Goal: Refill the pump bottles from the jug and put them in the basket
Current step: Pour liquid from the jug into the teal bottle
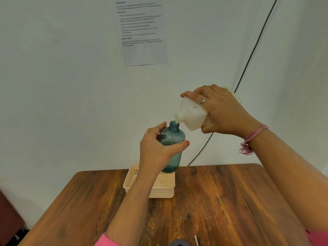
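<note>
Blue-tinted clear plastic made up the pump bottle point(171, 144), which your left hand point(158, 150) held round its middle, thumb across the front, upright in the air above the peach basket point(160, 189) on the wooden worktop point(230, 201). It looked light, stiff and smooth, likely slick if soap ran down it, so the waist was a sound place to hold. To the right, your right hand point(225, 112) wrapped the white jug point(192, 115) by its body, tipped with its spout just over the bottle's open neck. That jug probably weighed more and shifted as it drained; a full-palm hold suited it.
</note>
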{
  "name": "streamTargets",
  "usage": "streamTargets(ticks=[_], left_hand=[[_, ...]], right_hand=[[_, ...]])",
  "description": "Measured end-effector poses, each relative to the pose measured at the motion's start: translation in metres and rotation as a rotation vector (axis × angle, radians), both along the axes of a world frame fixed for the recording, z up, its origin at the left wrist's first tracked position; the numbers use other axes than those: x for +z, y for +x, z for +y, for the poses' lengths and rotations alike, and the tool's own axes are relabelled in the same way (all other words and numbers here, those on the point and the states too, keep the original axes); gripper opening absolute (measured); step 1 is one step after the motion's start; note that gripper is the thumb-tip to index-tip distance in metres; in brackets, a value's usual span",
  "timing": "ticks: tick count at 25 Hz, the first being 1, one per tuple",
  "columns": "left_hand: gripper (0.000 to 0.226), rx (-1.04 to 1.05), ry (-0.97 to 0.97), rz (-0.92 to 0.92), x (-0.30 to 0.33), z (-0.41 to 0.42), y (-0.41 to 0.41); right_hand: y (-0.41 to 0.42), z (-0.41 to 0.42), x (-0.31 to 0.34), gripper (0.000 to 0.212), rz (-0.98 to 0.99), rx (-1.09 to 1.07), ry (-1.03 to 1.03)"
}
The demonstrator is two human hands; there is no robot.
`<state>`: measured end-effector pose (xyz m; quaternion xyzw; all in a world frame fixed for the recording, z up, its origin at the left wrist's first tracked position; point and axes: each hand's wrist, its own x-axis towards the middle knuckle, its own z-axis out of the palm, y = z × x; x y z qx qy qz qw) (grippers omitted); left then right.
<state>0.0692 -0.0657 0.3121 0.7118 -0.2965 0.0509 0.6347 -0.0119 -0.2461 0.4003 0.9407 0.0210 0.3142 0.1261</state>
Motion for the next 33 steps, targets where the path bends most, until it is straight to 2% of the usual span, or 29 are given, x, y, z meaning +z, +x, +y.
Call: streamTargets(ticks=[33], left_hand=[[0.089, 0.019, 0.019, 0.004, -0.0062, -0.0036, 0.0013]], right_hand=[[-0.0001, -0.0005, -0.0005, 0.099, 0.009, -0.01, -0.039]])
